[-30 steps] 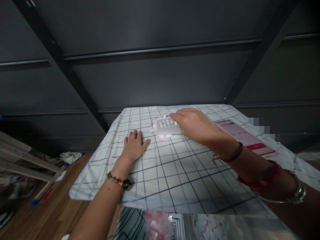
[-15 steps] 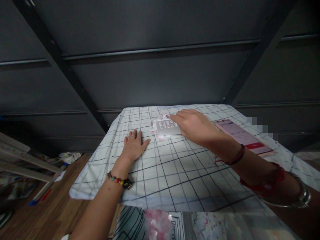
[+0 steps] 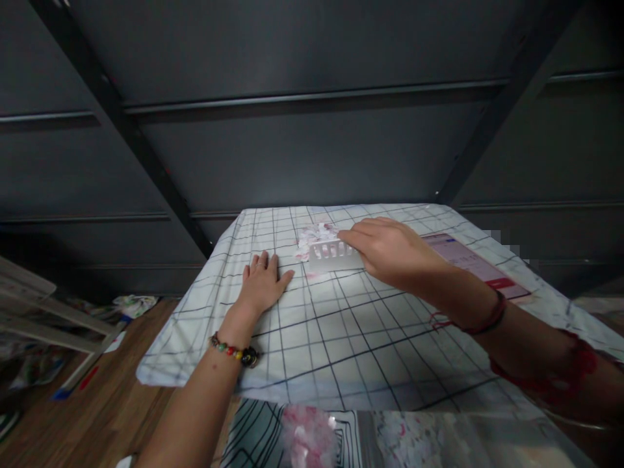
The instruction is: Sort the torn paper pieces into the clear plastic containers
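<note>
My right hand (image 3: 385,250) grips the right end of a white, slightly see-through slotted plastic piece (image 3: 329,263), held edge-on on the checked cloth. A row of openings runs along its upper part. Right behind it lies a small heap of white and pinkish scraps (image 3: 312,235), partly hidden by the piece. Flat on the cloth to the left rests my left hand (image 3: 262,281), fingers spread, holding nothing.
The white checked cloth (image 3: 302,351) covers a table against a dark panelled wall. A phone (image 3: 468,263) lies beyond my right forearm. Along the near edge are a pink bundle (image 3: 309,435) and clear plastic bags (image 3: 414,439). A pale frame (image 3: 53,318) stands at left.
My right hand and the slotted plastic piece have shifted slightly right and toward me, showing more of the scraps behind. My left hand stays in place.
</note>
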The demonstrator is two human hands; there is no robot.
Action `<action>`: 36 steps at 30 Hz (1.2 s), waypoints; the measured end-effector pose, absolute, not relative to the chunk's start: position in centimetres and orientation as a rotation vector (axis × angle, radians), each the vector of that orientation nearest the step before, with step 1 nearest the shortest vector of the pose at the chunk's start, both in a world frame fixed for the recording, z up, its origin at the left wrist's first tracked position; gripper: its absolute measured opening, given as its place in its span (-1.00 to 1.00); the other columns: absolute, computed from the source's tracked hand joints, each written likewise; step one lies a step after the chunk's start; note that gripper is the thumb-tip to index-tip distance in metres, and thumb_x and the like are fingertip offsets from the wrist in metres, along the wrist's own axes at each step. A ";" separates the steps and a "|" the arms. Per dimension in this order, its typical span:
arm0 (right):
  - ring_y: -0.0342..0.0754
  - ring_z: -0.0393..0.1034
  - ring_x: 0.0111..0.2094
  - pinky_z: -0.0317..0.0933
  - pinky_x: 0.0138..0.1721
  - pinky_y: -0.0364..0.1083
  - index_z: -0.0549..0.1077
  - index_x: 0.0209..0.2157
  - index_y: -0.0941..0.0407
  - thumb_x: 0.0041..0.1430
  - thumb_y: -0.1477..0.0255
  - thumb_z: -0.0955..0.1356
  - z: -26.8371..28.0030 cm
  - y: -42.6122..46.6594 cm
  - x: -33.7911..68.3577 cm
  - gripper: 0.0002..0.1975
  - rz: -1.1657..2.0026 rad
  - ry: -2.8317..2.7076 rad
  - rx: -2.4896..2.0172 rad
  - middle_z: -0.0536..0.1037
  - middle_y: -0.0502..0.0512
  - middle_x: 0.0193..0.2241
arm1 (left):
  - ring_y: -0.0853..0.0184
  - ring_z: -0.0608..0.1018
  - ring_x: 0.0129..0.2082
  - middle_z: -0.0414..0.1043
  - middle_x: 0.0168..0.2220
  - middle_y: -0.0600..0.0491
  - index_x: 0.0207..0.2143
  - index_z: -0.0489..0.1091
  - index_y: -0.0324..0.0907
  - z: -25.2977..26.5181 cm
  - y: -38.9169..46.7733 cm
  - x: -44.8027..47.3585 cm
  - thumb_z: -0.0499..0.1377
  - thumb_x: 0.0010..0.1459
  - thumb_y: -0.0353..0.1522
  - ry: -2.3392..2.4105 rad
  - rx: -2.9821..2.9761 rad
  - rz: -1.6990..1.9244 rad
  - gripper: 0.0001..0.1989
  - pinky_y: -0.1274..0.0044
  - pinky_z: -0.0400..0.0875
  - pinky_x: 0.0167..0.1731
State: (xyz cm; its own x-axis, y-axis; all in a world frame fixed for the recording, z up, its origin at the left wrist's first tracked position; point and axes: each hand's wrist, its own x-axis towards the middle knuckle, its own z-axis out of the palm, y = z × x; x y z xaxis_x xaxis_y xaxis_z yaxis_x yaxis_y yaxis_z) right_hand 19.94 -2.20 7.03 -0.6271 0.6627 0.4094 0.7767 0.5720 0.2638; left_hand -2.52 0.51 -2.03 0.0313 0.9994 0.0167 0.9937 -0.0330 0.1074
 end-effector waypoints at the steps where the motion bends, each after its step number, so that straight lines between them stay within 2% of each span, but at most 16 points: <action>1: -0.04 0.36 -0.32 0.15 -0.27 -0.09 0.45 -0.25 0.20 -0.01 0.69 0.18 6.9 -2.3 20.1 -0.67 -0.612 -2.543 -1.175 0.53 0.16 -0.34 | 0.02 -0.04 0.24 -0.12 0.26 -0.19 0.21 0.02 -0.28 -2.0 0.5 -2.5 -0.15 0.21 -0.07 2.135 2.203 0.134 -0.36 0.20 -0.06 0.12; 10: -0.05 0.36 -0.33 0.20 -0.25 -0.09 0.45 -0.21 0.23 0.05 0.67 0.15 6.5 -2.6 21.2 -0.66 -0.618 -2.450 -1.127 0.52 0.14 -0.40 | 0.01 -0.05 0.24 -0.12 0.26 -0.22 0.20 0.03 -0.31 -1.9 0.4 -2.5 -0.16 0.22 -0.07 2.115 2.207 0.140 -0.36 0.19 -0.07 0.12; 25: -0.06 0.35 -0.29 0.21 -0.17 -0.07 0.44 -0.21 0.26 0.08 0.69 0.16 5.5 -3.5 20.3 -0.69 -0.490 -2.455 -0.915 0.51 0.16 -0.36 | 0.00 -0.04 0.23 -0.11 0.26 -0.19 0.21 0.02 -0.28 -1.9 0.2 -2.8 -0.18 0.22 -0.06 2.150 2.191 0.146 -0.37 0.18 -0.06 0.12; 31: -0.12 0.32 -0.38 0.21 -0.29 -0.14 0.44 -0.31 0.21 0.08 0.68 0.16 6.2 -4.4 20.7 -0.72 -0.429 -2.504 -0.866 0.48 0.09 -0.46 | 0.01 -0.02 0.23 -0.10 0.26 -0.18 0.21 0.02 -0.26 -1.6 0.1 -2.6 -0.17 0.23 -0.09 2.156 2.211 0.111 -0.39 0.19 -0.04 0.11; 36: -0.09 0.33 -0.38 0.21 -0.29 -0.11 0.43 -0.28 0.25 0.06 0.69 0.16 6.5 -5.0 21.1 -0.72 -0.461 -2.481 -1.021 0.49 0.14 -0.42 | 0.00 -0.07 0.24 -0.18 0.27 -0.17 0.23 -0.02 -0.26 -1.4 -0.5 -2.5 -0.20 0.25 -0.09 2.136 2.211 0.017 -0.39 0.16 -0.05 0.11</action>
